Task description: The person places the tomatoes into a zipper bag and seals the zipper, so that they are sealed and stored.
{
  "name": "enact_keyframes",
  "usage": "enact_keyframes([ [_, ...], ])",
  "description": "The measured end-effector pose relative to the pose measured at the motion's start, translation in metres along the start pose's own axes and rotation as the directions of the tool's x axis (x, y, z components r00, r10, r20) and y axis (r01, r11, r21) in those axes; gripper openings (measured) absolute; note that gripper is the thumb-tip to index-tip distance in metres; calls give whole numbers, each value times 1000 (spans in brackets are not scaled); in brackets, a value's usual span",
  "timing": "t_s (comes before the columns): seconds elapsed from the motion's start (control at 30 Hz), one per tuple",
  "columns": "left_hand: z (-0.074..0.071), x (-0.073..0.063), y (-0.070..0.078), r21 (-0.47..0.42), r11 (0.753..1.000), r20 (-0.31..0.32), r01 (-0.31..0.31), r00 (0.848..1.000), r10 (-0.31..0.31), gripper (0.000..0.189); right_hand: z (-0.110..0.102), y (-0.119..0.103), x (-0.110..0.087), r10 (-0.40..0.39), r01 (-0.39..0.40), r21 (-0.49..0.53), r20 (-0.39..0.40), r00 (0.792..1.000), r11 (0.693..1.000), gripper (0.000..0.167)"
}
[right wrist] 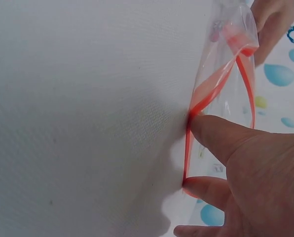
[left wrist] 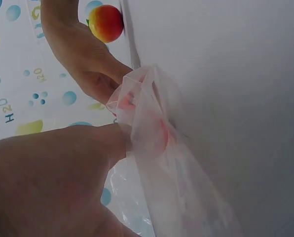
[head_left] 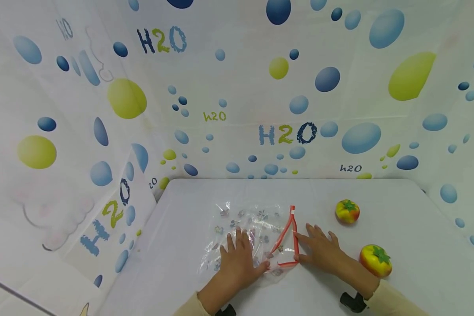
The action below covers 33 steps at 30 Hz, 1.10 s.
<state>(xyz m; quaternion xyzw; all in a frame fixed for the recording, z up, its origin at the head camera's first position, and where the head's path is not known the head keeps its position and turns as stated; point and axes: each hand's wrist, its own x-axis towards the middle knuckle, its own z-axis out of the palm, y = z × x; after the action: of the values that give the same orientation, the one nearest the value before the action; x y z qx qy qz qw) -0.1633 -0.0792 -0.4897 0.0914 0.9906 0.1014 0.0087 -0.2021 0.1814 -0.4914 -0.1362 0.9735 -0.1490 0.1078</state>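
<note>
A clear plastic zip bag [head_left: 231, 219] with small printed figures lies flat on the white table. Its red-edged mouth [head_left: 296, 243] faces right and gapes in a triangle. My left hand [head_left: 237, 265] rests on the bag with fingers spread, its thumb reaching to the mouth's lower edge. In the left wrist view, translucent film [left wrist: 157, 143] covers the tip of that thumb. My right hand [head_left: 324, 253] touches the red edge from the right; in the right wrist view its thumb and a finger [right wrist: 206, 190] press it at two separate spots.
Two red-and-yellow fruits with green leafy tops sit right of the bag: one farther back [head_left: 347, 212], one beside my right wrist [head_left: 375, 260]. The white table [head_left: 174, 228] meets a wall sheet [head_left: 245, 87] printed with drops and "H2O".
</note>
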Motion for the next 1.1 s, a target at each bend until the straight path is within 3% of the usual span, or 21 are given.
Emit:
enact_keyframes([
  [0.43, 1, -1, -3, -124, 992, 42, 15, 999, -10, 108, -2, -2, -3, -2, 2, 15, -3, 1000, 1000, 74],
  [0.77, 7, -3, -4, -116, 993, 9, 15, 1000, -14, 101, 0, 0, 1, 4, -4, 4, -2, 1000, 1000, 76],
  [1.1, 8, 0, -5, -130, 991, 33, 31, 999, -27, 101, 0, -1, -2, -26, 26, -3, -29, 999, 1000, 73],
])
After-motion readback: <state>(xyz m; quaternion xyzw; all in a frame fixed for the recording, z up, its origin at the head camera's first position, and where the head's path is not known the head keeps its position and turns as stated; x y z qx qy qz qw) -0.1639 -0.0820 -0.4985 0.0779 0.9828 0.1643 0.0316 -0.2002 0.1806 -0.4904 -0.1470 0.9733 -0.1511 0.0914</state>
